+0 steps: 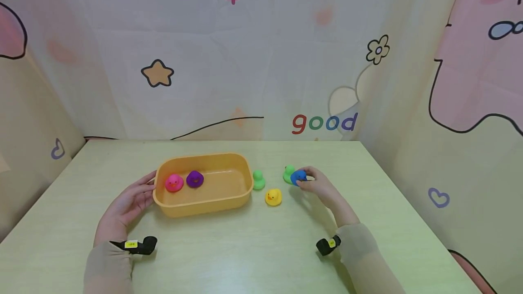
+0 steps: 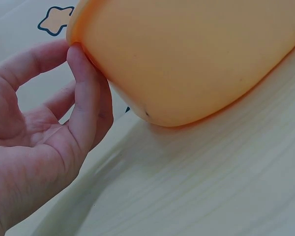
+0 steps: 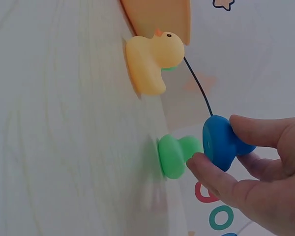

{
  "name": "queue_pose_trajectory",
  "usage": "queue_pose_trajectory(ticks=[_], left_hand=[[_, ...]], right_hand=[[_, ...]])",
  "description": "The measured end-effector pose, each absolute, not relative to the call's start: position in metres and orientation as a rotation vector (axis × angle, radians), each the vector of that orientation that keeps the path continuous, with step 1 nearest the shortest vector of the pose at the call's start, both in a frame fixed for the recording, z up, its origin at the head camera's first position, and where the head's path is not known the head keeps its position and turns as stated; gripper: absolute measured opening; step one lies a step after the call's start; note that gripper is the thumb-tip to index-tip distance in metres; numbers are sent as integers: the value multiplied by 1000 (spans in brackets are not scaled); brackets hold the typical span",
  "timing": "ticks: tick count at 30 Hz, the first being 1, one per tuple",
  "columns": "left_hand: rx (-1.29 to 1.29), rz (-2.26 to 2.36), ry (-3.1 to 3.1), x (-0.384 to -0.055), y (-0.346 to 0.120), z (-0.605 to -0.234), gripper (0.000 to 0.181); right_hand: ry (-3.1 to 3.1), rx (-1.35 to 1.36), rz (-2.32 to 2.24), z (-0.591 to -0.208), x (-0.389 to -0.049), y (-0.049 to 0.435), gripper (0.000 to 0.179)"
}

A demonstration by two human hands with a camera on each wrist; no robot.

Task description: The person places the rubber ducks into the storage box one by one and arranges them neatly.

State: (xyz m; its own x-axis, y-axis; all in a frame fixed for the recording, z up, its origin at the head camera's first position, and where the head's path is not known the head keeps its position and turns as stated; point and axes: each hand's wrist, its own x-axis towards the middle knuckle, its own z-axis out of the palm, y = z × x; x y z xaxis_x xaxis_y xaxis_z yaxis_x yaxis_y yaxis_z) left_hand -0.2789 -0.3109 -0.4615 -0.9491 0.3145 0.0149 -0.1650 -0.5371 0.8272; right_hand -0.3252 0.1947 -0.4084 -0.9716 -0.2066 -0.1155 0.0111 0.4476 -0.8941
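My right hand (image 1: pixel 318 186) pinches a blue rubber duck (image 3: pixel 220 143) between thumb and fingertips, its flat base tilted toward the wrist camera. Right beside it, a green duck (image 3: pixel 172 156) sits on the table. My left hand (image 1: pixel 134 198) is at the left end of a yellow-orange plastic tub (image 1: pixel 222 185), fingertips touching the outer wall just under the rim; no finger shows inside. Within the tub, a pink duck (image 1: pixel 174 183) and a purple duck (image 1: pixel 194 179) lie toward the left. A yellow duck (image 1: pixel 273 197) stands between the tub and my right hand.
Another green duck (image 1: pixel 258 180) stands close against the tub's right end. The pale wooden table (image 1: pixel 229 253) ends at a printed cloth backdrop (image 1: pixel 253 71) behind and on both sides. Black wrist cameras sit on both forearms.
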Motion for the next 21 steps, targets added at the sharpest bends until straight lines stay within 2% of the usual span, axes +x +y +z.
queue_pose_trajectory(ticks=[21], left_hand=[[193,2523,1327,-278,-311,-459,44]], right_hand=[[2427,-161,-1628,-402,-332,175,46]])
